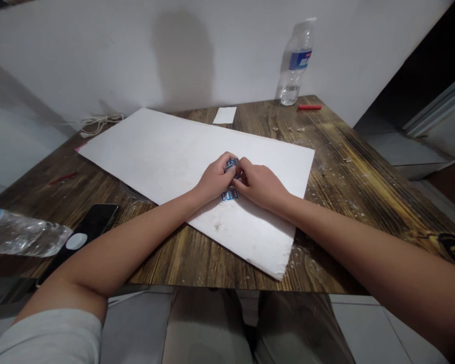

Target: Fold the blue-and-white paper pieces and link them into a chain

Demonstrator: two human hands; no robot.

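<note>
A white board (167, 151) lies slanted across the wooden table, and both hands meet above its right half. My left hand (215, 178) is closed, thumb and fingers pinched together by a small blue-marked patch (232, 163). Facing it, my right hand (261, 184) is closed too, its fingertips touching or nearly touching those of the left. Whatever sits between the fingertips is mostly hidden and too small to name. Just below the hands, blue outlined bar shapes (229, 195) show on the board; whether they are drawn there or are loose pieces, I cannot tell.
A nearly empty plastic bottle (296, 65) stands by the wall, near a red stick-like object (309, 107). A small white card (225, 115) lies behind the board. At left are a white cable (98, 121), a dark phone (94, 222) and a lying bottle (30, 233).
</note>
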